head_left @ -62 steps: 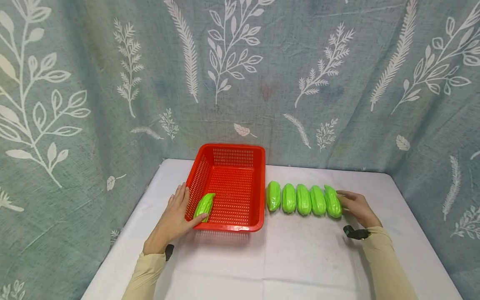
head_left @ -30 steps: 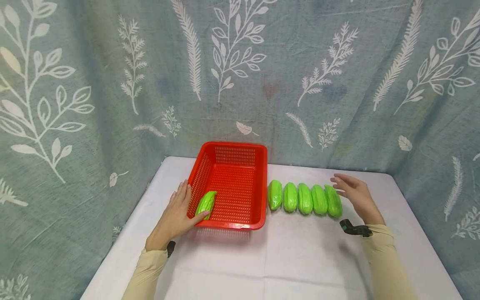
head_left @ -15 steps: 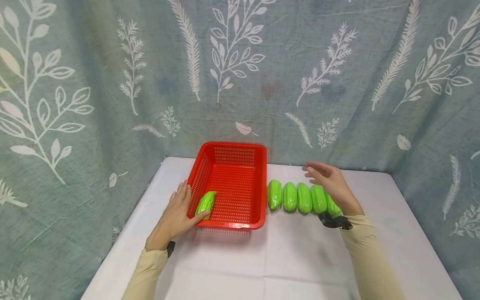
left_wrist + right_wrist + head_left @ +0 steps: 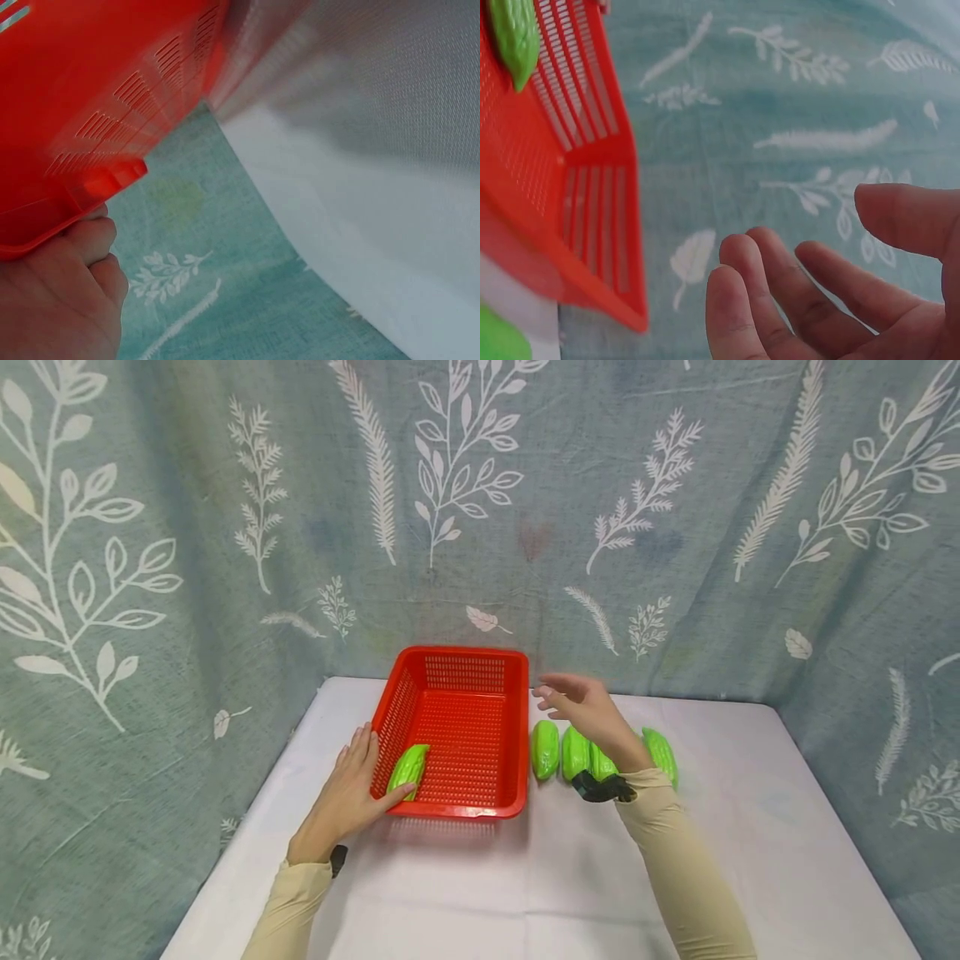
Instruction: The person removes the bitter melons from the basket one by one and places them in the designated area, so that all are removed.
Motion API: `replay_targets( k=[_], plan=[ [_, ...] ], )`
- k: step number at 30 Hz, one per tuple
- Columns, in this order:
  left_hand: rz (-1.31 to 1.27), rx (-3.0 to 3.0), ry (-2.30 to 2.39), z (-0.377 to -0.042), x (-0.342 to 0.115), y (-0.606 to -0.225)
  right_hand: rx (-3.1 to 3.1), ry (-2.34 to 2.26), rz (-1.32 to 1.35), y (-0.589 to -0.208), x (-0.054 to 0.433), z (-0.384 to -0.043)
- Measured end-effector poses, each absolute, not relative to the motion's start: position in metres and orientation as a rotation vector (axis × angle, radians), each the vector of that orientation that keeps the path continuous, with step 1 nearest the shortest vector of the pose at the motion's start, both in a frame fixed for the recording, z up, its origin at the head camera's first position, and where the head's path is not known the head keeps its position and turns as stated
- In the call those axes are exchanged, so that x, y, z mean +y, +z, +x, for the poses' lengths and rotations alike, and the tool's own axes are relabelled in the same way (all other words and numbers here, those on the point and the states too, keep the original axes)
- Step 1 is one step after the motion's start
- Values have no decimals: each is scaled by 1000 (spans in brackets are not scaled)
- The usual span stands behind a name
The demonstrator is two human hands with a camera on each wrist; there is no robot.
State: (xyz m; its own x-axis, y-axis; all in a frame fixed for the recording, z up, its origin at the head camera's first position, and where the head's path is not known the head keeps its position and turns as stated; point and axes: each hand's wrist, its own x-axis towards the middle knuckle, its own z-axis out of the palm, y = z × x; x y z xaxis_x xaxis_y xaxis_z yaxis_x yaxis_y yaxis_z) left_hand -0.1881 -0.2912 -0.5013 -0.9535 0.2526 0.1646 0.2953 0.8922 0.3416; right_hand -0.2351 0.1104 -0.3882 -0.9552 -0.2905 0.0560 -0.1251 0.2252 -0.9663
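Observation:
A red plastic basket [image 4: 463, 812] stands on the white table, with one bright green, ridged bitter melon [image 4: 408, 770] inside at its near left corner. My left hand [image 4: 348, 802] grips that corner, thumb over the front rim and fingers along the outer left side; in the left wrist view its fingers [image 4: 94, 240] bend beneath the rim. My right hand [image 4: 588, 708] is raised beside the basket's right rim with nothing in it, fingers loosely bent and apart from the thumb. Below it lies a row of similar bitter melons [image 4: 545, 750], partly hidden by the right hand and forearm.
The white table [image 4: 750, 827] ends at a blue-green curtain [image 4: 675, 527] with white leaf prints, which hangs behind and on both sides. The farthest right bitter melon [image 4: 660, 756] shows just past the right forearm.
My right hand has let go of the rightmost bitter melon, lifted, and moved left over the row to near the basket. The left hand has stayed on the basket.

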Motion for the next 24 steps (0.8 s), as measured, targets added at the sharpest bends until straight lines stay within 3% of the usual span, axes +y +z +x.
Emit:
replay_targets(
  k=[24],
  plan=[
    [-424, -2940, -593, -186, -290, -500, 2336, -1629, -428, -421, 8, -273]
  ],
)
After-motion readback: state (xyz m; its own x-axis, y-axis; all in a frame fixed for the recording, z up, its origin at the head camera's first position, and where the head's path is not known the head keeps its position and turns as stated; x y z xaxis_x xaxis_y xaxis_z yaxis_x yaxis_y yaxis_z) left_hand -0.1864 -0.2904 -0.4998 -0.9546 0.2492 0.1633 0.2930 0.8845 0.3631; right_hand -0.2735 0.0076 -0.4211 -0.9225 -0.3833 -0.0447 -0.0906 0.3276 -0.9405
